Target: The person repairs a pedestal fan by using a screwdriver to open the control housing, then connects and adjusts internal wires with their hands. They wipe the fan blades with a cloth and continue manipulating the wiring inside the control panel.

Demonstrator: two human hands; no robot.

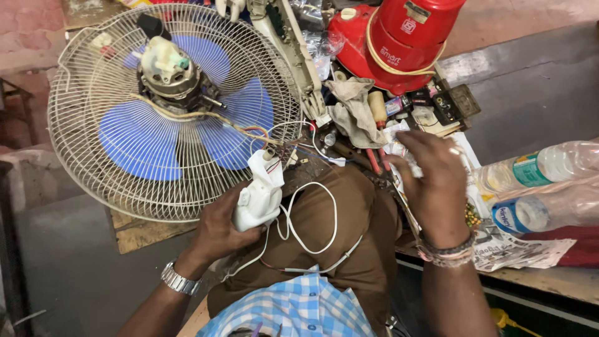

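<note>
- Our left hand [218,228] is clamped round a white plastic housing [259,193], held over our lap, with thin wires [312,218] looping out of it to the right.
- Our right hand [437,181] lies palm down, fingers spread, on the cluttered table [561,281]; we can't tell if it grips anything underneath.
- Hands are well apart, the lap between them.
- Just above the left hand: fan [168,106] with blue blades, wire cage and bare motor, wired to the housing.
- Just left of the right hand's fingers: red-handled tools [377,161] and a grey rag [352,109].
- Above the right hand: red appliance [393,40].
- Right of the right hand: two plastic bottles [543,168] lying on newspaper [518,249].
</note>
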